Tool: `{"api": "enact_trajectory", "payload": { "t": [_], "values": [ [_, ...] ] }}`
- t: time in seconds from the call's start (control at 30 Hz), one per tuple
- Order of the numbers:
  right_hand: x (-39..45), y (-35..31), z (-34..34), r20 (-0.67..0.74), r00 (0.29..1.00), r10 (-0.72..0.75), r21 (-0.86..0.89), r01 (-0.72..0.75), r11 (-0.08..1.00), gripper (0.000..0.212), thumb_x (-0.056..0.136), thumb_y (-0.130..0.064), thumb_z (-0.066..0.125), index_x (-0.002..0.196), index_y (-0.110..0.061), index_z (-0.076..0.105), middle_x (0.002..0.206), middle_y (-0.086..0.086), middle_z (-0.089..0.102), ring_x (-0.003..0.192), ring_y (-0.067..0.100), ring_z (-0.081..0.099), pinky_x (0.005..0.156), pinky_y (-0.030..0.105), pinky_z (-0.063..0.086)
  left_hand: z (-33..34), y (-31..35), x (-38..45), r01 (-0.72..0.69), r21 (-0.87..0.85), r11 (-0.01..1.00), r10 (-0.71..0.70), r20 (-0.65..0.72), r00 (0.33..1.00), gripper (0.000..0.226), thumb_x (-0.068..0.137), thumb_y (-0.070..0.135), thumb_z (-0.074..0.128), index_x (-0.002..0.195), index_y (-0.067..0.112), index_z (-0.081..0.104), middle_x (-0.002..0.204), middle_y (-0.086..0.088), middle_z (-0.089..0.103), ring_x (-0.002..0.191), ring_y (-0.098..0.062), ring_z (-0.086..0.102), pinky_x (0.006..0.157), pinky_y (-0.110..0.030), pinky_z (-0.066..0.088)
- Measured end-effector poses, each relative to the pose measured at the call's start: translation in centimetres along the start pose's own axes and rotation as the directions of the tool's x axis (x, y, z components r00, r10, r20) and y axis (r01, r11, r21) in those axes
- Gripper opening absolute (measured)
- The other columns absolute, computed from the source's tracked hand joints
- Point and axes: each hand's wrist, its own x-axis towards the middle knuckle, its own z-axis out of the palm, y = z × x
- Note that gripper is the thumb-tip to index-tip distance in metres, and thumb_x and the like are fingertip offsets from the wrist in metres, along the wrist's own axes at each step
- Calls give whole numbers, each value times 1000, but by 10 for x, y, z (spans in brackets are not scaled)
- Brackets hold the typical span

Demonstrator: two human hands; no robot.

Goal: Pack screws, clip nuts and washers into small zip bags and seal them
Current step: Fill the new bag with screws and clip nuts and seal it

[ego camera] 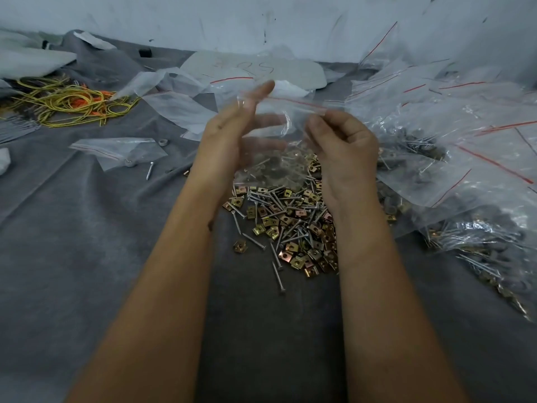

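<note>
I see both hands (287,141) holding a zip bag (279,135) above the screw pile (290,225); left fingers straight, right pinching; bag contents blurred.

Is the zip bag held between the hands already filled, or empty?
Filled: screws and clip nuts show through the lower part of the zip bag, held up by the left hand and right hand. Seal state: cannot tell.

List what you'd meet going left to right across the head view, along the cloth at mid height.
Yellow and orange cords → small zip bag lying flat → loose screw → left hand → right hand → filled zip bags.
</note>
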Motion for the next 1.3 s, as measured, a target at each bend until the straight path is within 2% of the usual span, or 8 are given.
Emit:
{"api": "enact_trajectory", "payload": {
  "t": [0.1,0.2,0.3,0.43,0.53,0.67,0.9,1.3],
  "values": [
    [1,0,-1,-22,999,34,49,-32,998,10,86,0,68,87,-10,71,74,-1,71,70,8,66,67,20,53,4,1,10,16,-13,1000,-17,-68,998,23,101,39,48,113,36,67,101,-5,75,69,-22,65,56,-30,50],
    [1,9,-4,-86,994,68,-105,-77,992,7,87,-5,69,90,-10,71,78,2,68,74,11,63,75,29,56,7,-16,14,81,54,995,-63,-268,961,15,96,24,62,88,17,73,79,-3,74,70,-26,63,70,-48,51],
    [0,15,-4,-121,989,85,-158,-104,982,5,88,-8,69,88,-13,71,78,2,67,78,14,62,84,36,56,5,-31,10,104,27,994,-90,-312,946,16,93,16,66,78,13,71,66,1,69,62,-14,65,57,-30,52],
    [-2,17,-3,-125,989,74,-168,-94,981,17,89,-9,67,77,-20,69,63,-5,63,64,9,59,65,22,48,1,-41,3,87,-46,995,-97,-329,939,12,94,20,65,86,21,74,77,0,73,75,-17,68,72,-40,55],
    [-4,17,-2,-132,988,81,-150,-100,984,22,89,-6,66,72,-20,66,62,-3,61,61,12,56,58,20,47,-2,-44,2,41,-76,996,-65,-355,932,9,96,20,62,92,23,69,77,1,71,76,-18,66,75,-40,54],
    [-5,19,-2,-145,987,74,-153,-96,984,20,87,-3,67,73,-17,67,67,0,60,69,17,54,65,26,48,-2,-45,3,24,-92,995,-56,-366,929,8,95,19,64,90,21,69,79,4,71,77,-15,65,80,-40,53],
    [-6,20,-2,-93,991,92,-178,-107,978,18,86,-8,71,74,-22,71,69,-4,64,73,13,57,68,25,48,-4,-42,2,8,-111,994,-47,-354,934,16,94,17,64,81,14,72,74,5,69,70,-10,62,71,-30,52],
    [-5,20,-1,-58,995,77,-129,-84,988,18,86,-2,68,77,-18,69,66,-8,64,66,6,58,69,22,51,-1,-41,1,-6,-209,978,-68,-344,937,7,92,13,64,90,13,70,77,5,69,73,-8,63,69,-25,53]
  ]
}}
